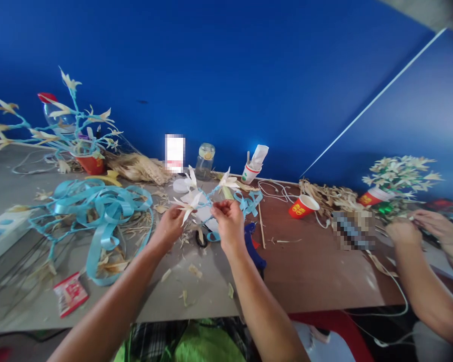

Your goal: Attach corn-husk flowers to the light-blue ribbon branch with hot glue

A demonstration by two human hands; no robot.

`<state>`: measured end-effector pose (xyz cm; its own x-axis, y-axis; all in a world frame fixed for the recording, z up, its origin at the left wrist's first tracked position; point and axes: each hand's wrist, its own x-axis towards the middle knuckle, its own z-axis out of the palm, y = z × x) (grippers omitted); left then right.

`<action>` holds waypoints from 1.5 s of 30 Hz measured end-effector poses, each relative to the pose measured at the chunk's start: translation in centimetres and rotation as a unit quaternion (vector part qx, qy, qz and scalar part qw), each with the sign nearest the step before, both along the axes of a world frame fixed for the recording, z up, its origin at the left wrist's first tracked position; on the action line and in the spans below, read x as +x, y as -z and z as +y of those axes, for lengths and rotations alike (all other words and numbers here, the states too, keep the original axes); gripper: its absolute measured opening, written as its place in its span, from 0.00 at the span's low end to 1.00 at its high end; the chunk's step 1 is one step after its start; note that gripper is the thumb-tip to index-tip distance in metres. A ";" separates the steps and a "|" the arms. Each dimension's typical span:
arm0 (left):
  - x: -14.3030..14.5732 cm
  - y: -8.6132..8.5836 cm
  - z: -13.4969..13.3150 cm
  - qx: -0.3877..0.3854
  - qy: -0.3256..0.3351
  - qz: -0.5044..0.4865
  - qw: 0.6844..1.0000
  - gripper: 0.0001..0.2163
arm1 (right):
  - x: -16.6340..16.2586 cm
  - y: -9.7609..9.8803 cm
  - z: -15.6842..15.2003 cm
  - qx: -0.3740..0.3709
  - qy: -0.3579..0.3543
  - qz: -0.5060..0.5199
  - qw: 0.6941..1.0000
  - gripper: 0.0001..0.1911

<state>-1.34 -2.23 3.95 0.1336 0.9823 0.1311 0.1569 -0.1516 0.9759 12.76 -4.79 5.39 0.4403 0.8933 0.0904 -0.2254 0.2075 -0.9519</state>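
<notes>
My left hand (169,225) and my right hand (228,217) are both closed in a pinch on a small branch wrapped in light blue ribbon (207,197), held just above the table. The branch carries cream husk flowers (189,203) at its tips, one right above my left fingers and another (228,181) farther back. Under my hands lie black-handled scissors (201,239) and a blue glue gun (253,246).
A heap of light blue ribbon (98,206) lies left. A red pot (91,163) holds a finished blue branch of flowers. Behind stand a glass jar (205,161), paper cups (303,206), dried husks (139,168). Another person's hands (419,229) work at right.
</notes>
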 end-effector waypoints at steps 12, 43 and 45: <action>1.6 0.9 -2.1 0.402 -0.002 0.343 0.849 0.09 | 0.2 -0.1 0.1 -0.008 0.017 -0.009 1.000 0.14; 1.5 -1.3 -1.0 -0.066 0.102 0.056 0.991 0.20 | 0.3 0.1 0.3 -0.001 -0.001 0.031 1.000 0.13; 1.3 -1.5 -0.7 -0.134 0.097 0.001 0.986 0.23 | 0.4 -0.1 0.3 0.001 0.001 0.049 0.999 0.13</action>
